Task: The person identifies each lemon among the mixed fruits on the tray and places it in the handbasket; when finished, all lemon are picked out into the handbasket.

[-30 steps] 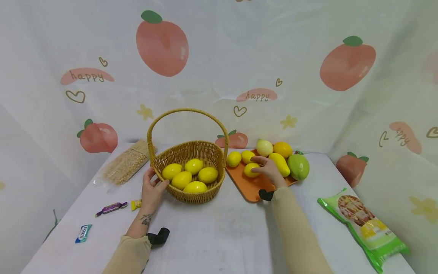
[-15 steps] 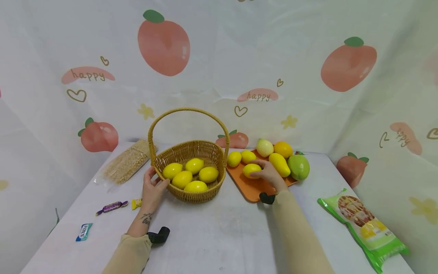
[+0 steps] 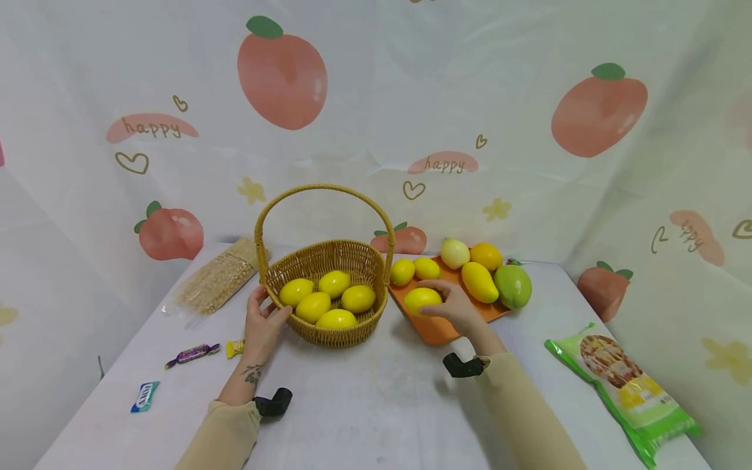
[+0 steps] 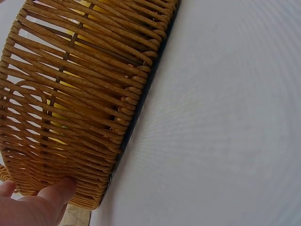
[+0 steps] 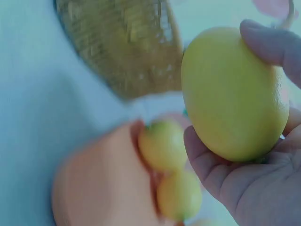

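In the head view, my right hand [image 3: 457,310] holds a yellow lemon [image 3: 422,301] between thumb and fingers, over the left part of the orange tray [image 3: 440,331]. The right wrist view shows that lemon [image 5: 230,94] up close, thumb on one side and fingers on the other. My left hand [image 3: 264,326] rests against the outside of the wicker basket [image 3: 329,337] at its front left. Its fingertips press the woven wall [image 4: 84,117] in the left wrist view. Several lemons [image 3: 313,307] lie inside the basket, under its tall arched handle.
On the tray sit two more lemons [image 3: 402,272], a mango [image 3: 479,282], an orange fruit [image 3: 486,256], a pale round fruit [image 3: 455,252] and a green fruit [image 3: 513,286]. A green snack bag [image 3: 625,385] lies right; wrapped candies [image 3: 192,354] and a grain pack [image 3: 214,281] lie left.
My right hand has closed round the lemon on the tray and brought it slightly left and nearer the basket. My left hand stays against the basket.
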The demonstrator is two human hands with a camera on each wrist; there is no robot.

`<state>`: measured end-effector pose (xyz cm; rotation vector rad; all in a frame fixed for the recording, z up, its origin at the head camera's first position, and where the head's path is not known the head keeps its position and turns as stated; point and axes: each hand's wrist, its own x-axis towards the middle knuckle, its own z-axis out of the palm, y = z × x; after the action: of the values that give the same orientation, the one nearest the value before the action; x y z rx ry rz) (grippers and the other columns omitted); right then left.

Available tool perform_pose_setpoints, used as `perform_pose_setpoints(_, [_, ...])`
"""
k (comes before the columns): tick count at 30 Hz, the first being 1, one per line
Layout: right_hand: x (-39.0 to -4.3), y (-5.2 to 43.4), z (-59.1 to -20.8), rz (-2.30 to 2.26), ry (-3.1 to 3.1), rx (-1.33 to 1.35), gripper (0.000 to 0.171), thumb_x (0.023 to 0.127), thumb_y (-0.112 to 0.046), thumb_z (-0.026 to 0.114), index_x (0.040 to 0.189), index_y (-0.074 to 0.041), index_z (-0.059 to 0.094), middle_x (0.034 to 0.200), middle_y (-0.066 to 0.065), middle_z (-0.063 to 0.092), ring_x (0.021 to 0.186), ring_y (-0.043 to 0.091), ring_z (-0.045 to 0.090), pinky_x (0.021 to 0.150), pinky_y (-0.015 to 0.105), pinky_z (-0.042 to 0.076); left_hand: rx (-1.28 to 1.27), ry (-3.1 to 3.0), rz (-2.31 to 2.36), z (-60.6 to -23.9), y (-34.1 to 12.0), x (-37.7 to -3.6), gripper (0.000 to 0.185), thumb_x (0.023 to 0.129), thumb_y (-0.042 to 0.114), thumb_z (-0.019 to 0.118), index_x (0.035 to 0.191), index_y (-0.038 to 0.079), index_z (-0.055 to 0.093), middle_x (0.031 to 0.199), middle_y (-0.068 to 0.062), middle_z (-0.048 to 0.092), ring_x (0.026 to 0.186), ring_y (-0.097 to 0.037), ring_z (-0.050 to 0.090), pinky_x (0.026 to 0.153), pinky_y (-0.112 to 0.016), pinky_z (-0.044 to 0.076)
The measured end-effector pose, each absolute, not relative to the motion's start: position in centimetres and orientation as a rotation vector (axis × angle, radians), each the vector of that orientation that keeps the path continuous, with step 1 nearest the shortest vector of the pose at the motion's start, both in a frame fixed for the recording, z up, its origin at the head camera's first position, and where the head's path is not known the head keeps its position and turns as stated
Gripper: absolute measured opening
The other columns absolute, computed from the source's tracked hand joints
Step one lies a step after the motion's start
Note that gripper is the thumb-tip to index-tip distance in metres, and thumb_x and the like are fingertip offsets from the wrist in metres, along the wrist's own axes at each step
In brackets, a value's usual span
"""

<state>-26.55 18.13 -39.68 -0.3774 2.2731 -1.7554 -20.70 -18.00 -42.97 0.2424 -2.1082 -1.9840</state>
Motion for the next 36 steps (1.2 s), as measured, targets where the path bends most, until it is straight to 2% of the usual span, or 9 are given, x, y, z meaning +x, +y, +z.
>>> perform_pose_setpoints(2, [-26.0,17.3,-39.4,-1.776,2.230,-0.443,0.060,0.075,-0.006,0.073,0.129,0.003,0.049,0.132,0.018,0.048,0.101,0.019,0.050,0.084,0.027,0.048,0.240,-2.105,-1.985,-42.9,-18.0,-20.7,0.074,0.087,0.004,0.054,0.147,0.006,0.011,0.149,-0.018,0.020,0.127,-0.032,0.035,0.074,-0.001,0.039])
perform_pose_setpoints(6, [-25.1,15.1,-38.5,-1.762,2.203,-0.516,0.058,0.073,-0.007,0.074,0.126,0.000,0.053,0.124,0.015,0.054,0.096,0.019,0.053,0.080,0.027,0.050,0.238,-2.098,-1.992,-43.0,-18.0,-20.8,0.073,0.087,0.003,0.054,0.146,0.005,0.011,0.148,-0.019,0.020,0.126,-0.032,0.035,0.074,-0.001,0.039])
perform_pose_setpoints(11, [-24.7,11.7,-37.1,-1.714,2.181,-0.584,0.057,0.073,-0.009,0.076,0.126,-0.005,0.055,0.126,0.011,0.054,0.102,0.021,0.053,0.085,0.030,0.048,0.237,-2.097,-1.996,-42.9,-18.0,-20.8,0.073,0.087,0.002,0.054,0.146,0.004,0.010,0.148,-0.019,0.020,0.127,-0.033,0.035,0.073,-0.001,0.039])
perform_pose_setpoints(15, [-25.1,8.5,-36.0,-1.717,2.158,-0.647,0.056,0.073,-0.006,0.074,0.126,-0.005,0.055,0.127,0.011,0.054,0.103,0.021,0.053,0.088,0.031,0.048,0.245,-2.099,-1.992,-42.8,-18.0,-20.7,0.073,0.087,0.003,0.054,0.147,0.005,0.011,0.149,-0.018,0.020,0.126,-0.033,0.035,0.073,-0.001,0.039])
perform_pose_setpoints(22, [-27.7,3.0,-33.6,-1.709,2.176,-0.755,0.054,0.076,-0.005,0.073,0.127,-0.005,0.054,0.125,0.011,0.055,0.098,0.018,0.055,0.084,0.027,0.049,0.277,-2.117,-1.991,-42.9,-18.0,-20.7,0.075,0.087,0.006,0.055,0.147,0.008,0.010,0.150,-0.017,0.019,0.129,-0.032,0.034,0.073,0.000,0.038])
perform_pose_setpoints(26, [-29.7,0.8,-32.5,-1.724,2.158,-0.708,0.055,0.078,-0.006,0.071,0.129,-0.006,0.052,0.127,0.013,0.054,0.099,0.019,0.056,0.084,0.026,0.050,0.274,-2.116,-2.000,-43.0,-18.2,-20.7,0.075,0.088,0.006,0.054,0.148,0.008,0.009,0.150,-0.017,0.018,0.130,-0.032,0.033,0.073,-0.001,0.038])
perform_pose_setpoints(31, [-31.9,-0.8,-32.4,-1.701,2.201,-0.599,0.057,0.079,-0.009,0.071,0.132,-0.010,0.050,0.126,0.010,0.054,0.101,0.019,0.056,0.084,0.025,0.050,0.246,-2.110,-2.005,-43.1,-18.2,-20.7,0.074,0.088,0.006,0.055,0.147,0.007,0.010,0.150,-0.017,0.018,0.128,-0.032,0.034,0.073,-0.001,0.039])
perform_pose_setpoints(36, [-32.8,-1.9,-33.0,-1.697,2.255,-0.606,0.054,0.078,-0.010,0.073,0.129,-0.011,0.054,0.123,0.007,0.056,0.100,0.018,0.056,0.083,0.025,0.050,0.233,-2.122,-1.988,-43.2,-18.3,-20.7,0.075,0.088,0.007,0.055,0.147,0.007,0.009,0.149,-0.018,0.019,0.128,-0.033,0.034,0.074,-0.002,0.039])
